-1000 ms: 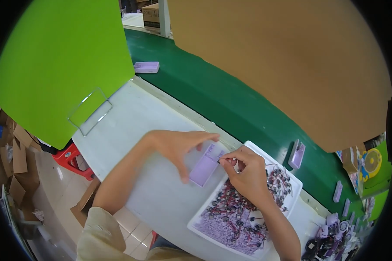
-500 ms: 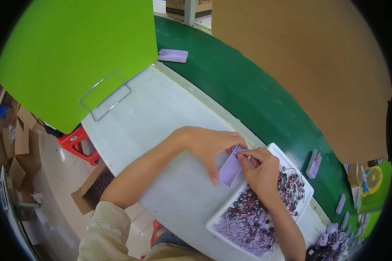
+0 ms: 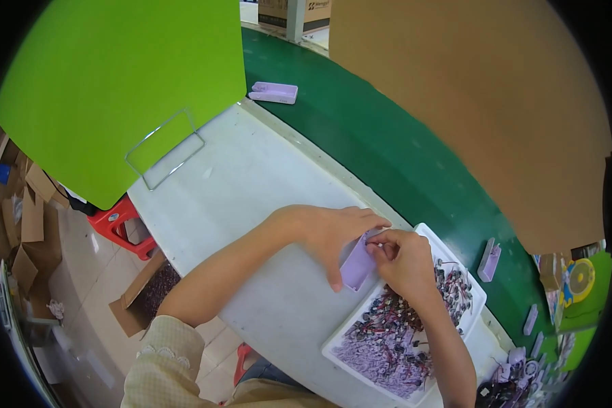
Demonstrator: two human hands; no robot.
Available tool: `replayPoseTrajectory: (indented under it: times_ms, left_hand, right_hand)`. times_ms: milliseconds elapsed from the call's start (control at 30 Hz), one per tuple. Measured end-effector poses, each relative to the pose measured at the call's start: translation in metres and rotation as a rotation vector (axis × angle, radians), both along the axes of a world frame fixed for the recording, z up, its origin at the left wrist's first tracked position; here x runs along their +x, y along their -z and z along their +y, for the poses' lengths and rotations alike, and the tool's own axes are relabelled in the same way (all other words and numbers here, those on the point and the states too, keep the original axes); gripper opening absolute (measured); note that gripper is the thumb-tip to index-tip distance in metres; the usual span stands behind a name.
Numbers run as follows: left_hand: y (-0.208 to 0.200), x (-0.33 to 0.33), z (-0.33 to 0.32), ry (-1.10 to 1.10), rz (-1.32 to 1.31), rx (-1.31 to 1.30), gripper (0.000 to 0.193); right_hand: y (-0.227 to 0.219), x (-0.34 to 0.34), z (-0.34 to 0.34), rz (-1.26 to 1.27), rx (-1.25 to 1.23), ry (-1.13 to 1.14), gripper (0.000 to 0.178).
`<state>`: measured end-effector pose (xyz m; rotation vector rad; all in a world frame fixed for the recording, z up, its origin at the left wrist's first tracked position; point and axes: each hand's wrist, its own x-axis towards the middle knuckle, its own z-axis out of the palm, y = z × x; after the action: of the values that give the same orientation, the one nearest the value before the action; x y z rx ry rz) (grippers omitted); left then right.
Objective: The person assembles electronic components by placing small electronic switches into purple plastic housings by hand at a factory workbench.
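A shallow lilac plastic casing, rectangular and open-topped, is held tilted above the white table. My left hand grips it, thumb along the near left side and fingers round the far end. At that far end, my right hand has its thumb and forefinger pinched together inside the casing. Whatever small part they pinch is hidden by the fingertips. Under my right forearm lies a white tray, filled with small dark components on red and black wires and a heap of tiny lilac pieces.
Beyond the white table runs a green belt, carrying a lilac casing far left and another casing at right. More lilac parts pile up lower right. A green panel and brown board flank the belt.
My right fingertips have tilted and pressed closer to the casing's far end. My left hand keeps its grip with a slight shift. The lilac casing at the far left of the belt sits slightly nearer.
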<state>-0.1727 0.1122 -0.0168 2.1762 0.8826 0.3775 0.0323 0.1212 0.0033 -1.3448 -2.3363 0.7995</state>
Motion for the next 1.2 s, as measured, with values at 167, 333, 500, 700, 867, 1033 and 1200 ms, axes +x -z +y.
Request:
replayPoseTrajectory:
  times_ms: [167,333,500,700,867,1033,1200]
  left_hand:
    - [-0.003,0.004,-0.002,-0.045,0.012,0.016,0.117]
    - [-0.004,0.011,0.006,-0.198,-0.095,0.037,0.121]
    - [-0.005,0.027,0.056,-0.269,-0.060,0.015,0.122]
    - [-0.013,0.076,0.136,-0.188,-0.051,0.048,0.121]
    - [-0.003,0.086,0.176,-0.280,0.134,-0.050,0.106]
    - [0.011,0.123,0.185,-0.271,-0.060,-0.081,0.114]
    - [0.013,0.166,0.191,-0.165,-0.014,-0.041,0.091]
  right_hand:
    - [-0.025,0.029,-0.017,0.143,0.034,-0.014,0.024]
    - [-0.033,0.104,-0.048,0.247,-0.127,0.138,0.024]
    - [-0.032,0.176,-0.083,0.107,-0.082,0.251,0.024]
    - [-0.021,0.200,-0.110,0.106,-0.104,0.283,0.024]
    - [-0.019,0.207,-0.117,0.142,-0.091,0.287,0.023]
    - [-0.012,0.214,-0.121,0.096,-0.025,0.297,0.019]
    - [0.000,0.208,-0.119,0.075,0.041,0.311,0.018]
